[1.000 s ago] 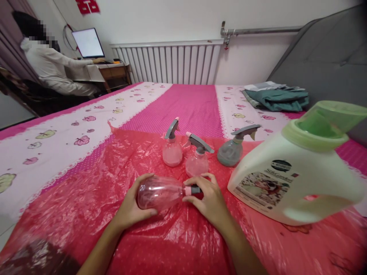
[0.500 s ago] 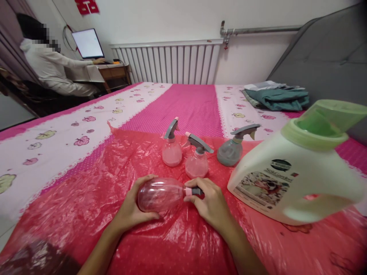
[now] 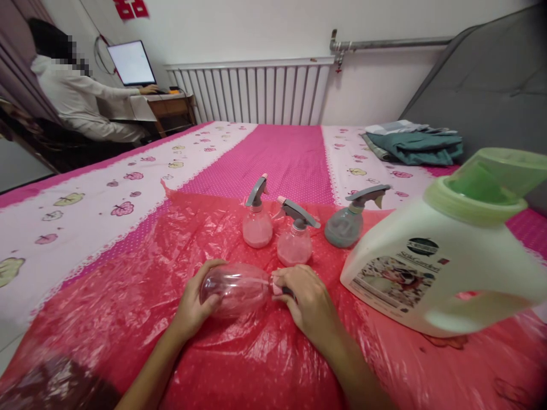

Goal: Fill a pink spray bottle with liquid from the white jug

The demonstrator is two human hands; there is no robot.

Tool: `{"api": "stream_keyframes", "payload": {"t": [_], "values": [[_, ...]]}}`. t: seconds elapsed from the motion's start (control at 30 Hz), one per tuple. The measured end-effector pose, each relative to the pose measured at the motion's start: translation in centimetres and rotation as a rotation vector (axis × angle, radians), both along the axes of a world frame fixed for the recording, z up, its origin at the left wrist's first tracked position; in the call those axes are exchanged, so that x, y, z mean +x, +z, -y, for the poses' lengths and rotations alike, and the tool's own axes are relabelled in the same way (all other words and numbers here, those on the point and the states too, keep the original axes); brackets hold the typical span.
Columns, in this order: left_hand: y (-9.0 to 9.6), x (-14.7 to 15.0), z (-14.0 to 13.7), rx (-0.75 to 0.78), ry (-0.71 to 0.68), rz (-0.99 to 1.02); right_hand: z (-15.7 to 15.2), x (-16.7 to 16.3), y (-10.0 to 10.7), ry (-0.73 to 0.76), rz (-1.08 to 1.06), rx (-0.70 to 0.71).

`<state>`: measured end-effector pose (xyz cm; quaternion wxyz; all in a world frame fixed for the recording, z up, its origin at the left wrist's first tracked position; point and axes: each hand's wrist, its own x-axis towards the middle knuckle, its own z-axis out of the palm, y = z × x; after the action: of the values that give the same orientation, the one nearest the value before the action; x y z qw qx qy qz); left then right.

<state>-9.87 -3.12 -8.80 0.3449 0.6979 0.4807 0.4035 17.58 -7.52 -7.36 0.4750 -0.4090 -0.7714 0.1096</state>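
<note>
A clear pink spray bottle (image 3: pixel 239 289) lies on its side, its neck pointing right. My left hand (image 3: pixel 194 302) is wrapped round its base end, thumb on the near side. At the neck, my right hand (image 3: pixel 305 296) grips the pink collar and dark grey spray head, most of which the fingers hide. Just beyond stand two pink spray bottles, one at the left (image 3: pixel 257 228) and one nearer (image 3: pixel 294 246), both with grey trigger heads. A grey spray bottle (image 3: pixel 344 226) stands to their right.
A large white detergent jug (image 3: pixel 436 267) with a green cap stands at the right. Red plastic sheeting (image 3: pixel 141 285) covers the near bed. Folded clothes (image 3: pixel 414 145) lie at the back right. A person (image 3: pixel 81 97) sits at a computer (image 3: pixel 131 62) at the far left.
My right hand's fingers have turned over the collar and now cover more of the spray head. My left thumb has come up onto the bottle, which has shifted slightly left.
</note>
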Motion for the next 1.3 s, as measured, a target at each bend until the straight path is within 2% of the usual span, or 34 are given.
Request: {"api": "stream_keyframes", "payload": {"t": [0.1, 0.17, 0.43, 0.7, 1.3], "values": [[-0.2, 0.0, -0.2, -0.056, -0.014, 0.087, 0.0, -0.1, 0.4, 0.013, 0.031, 0.108], [-0.3, -0.1, -0.2, -0.085, -0.034, 0.110, 0.0, -0.1, 0.5, 0.018, 0.034, 0.125], [-0.2, 0.5, 0.6, -0.026, -0.087, 0.124, 0.2, 0.4, 0.3, -0.079, -0.122, 0.003], [-0.1, 0.7, 0.7, -0.031, -0.066, 0.230, 0.2, 0.5, -0.3, -0.032, -0.139, -0.030], [-0.6, 0.5, 0.4, -0.064, 0.011, 0.235, -0.1, 0.4, 0.6, -0.035, 0.025, 0.240]]}}
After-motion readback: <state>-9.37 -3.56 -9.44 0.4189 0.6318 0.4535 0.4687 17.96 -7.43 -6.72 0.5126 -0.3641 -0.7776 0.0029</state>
